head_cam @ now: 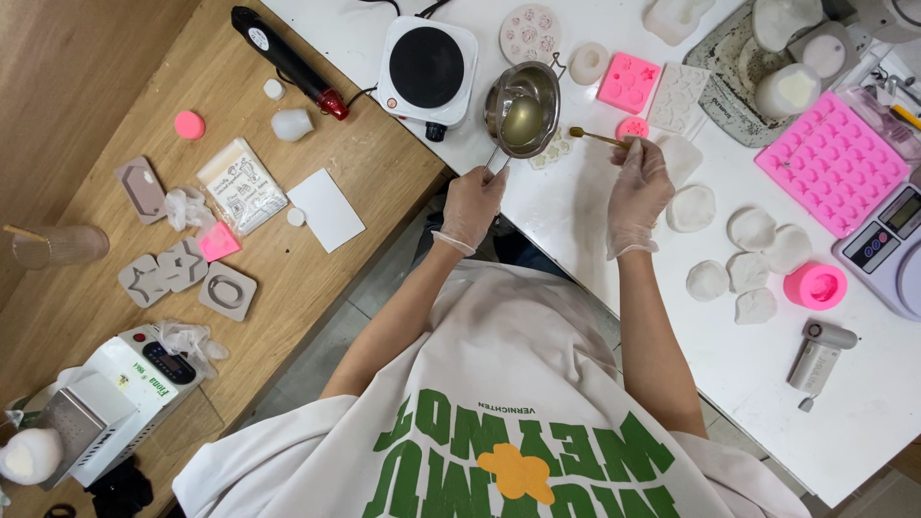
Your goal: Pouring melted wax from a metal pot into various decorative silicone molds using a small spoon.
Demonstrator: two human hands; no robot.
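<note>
My left hand [470, 206], in a thin clear glove, grips the handle of a small steel melting pot [523, 107] with yellowish liquid in it. The pot sits on the white table [767, 364], right of a small electric hot plate [427, 67]. Also gloved, my right hand [638, 187] pinches a thin stick with a golden spoon tip [593, 136], the tip lying just right of the pot. Beside that hand sits a small round pink mould [632, 127].
Pink silicone moulds [833, 158] [628, 82], white shell-shaped casts [753, 228], a pink cup mould [815, 286] and a digital scale [887, 240] lie to the right. The wooden table on the left holds a heat gun [288, 62], grey moulds [227, 291], a packet [242, 185] and a white machine [125, 393].
</note>
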